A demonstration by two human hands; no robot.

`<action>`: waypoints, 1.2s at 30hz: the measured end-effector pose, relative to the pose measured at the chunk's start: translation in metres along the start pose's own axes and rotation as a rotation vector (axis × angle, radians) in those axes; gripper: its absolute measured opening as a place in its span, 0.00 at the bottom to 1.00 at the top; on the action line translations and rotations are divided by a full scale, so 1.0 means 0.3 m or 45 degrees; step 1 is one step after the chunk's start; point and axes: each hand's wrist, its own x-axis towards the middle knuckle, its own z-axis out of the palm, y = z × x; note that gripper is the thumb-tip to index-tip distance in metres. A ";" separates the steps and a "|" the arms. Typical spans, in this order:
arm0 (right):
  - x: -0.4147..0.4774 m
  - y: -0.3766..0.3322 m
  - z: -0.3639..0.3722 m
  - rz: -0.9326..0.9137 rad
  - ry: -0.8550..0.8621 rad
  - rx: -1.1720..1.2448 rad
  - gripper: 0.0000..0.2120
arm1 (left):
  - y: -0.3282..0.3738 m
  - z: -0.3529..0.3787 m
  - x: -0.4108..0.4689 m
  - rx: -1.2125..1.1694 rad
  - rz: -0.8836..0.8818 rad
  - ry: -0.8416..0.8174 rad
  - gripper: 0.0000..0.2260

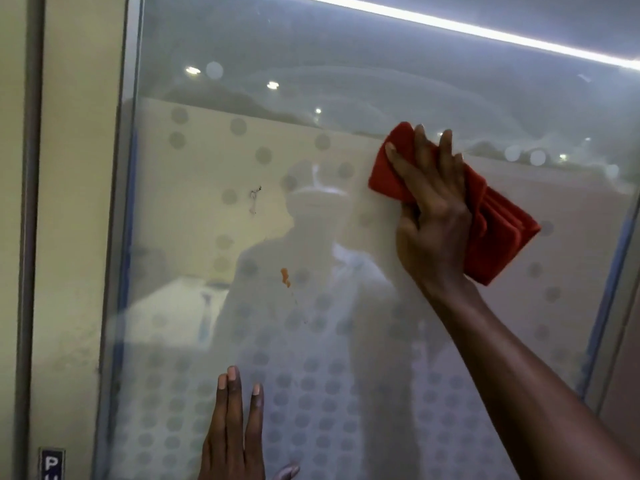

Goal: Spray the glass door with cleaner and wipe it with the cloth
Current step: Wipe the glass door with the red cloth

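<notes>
The right hand [433, 216] is pressing the folded red cloth [491, 230] flat-palmed on the hazy dotted glass door [277, 168]; the left hand [235, 427] is resting open; an orange smear [285, 277] is awaiting wiping

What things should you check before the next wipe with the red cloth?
1. Red cloth under the right hand, flat against the glass door: ok.
2. Left hand resting open on the glass, low down, well apart from the cloth: ok.
3. Orange smear gone: not ok, it sits down-left of the cloth.
4. Small dark mark gone: not ok, it lies left of the cloth.
5. Cleaner sprayed on those spots: cannot tell.
6. Spray bottle within reach: cannot tell, none in view.
</notes>
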 end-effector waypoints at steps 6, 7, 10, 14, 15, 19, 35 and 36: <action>-0.218 -0.092 0.097 -0.575 -0.397 -0.017 0.33 | -0.005 -0.026 0.004 -0.031 -0.001 -0.186 0.54; -0.279 -0.089 0.091 -0.603 -0.451 -0.037 0.35 | -0.015 -0.032 0.002 -0.031 0.004 -0.210 0.53; -0.399 -0.091 0.050 -0.438 -0.384 -0.041 0.35 | -0.042 -0.040 -0.001 -0.035 0.048 -0.250 0.55; -0.435 -0.131 -0.012 -0.026 -0.036 -0.094 0.34 | -0.057 -0.038 -0.004 -0.047 0.107 -0.227 0.53; -0.431 -0.139 -0.026 0.089 0.046 -0.071 0.35 | -0.058 -0.037 -0.003 -0.050 0.108 -0.228 0.53; -0.386 -0.155 -0.094 0.450 0.237 -0.113 0.37 | -0.063 -0.035 0.006 -0.054 0.091 -0.258 0.54; -0.508 -0.259 0.011 -0.119 -0.226 -0.665 0.37 | -0.131 -0.092 0.013 -0.023 0.281 -0.433 0.64; -0.526 -0.246 -0.008 -0.167 -0.269 -0.677 0.37 | -0.133 -0.093 0.009 -0.012 0.289 -0.448 0.65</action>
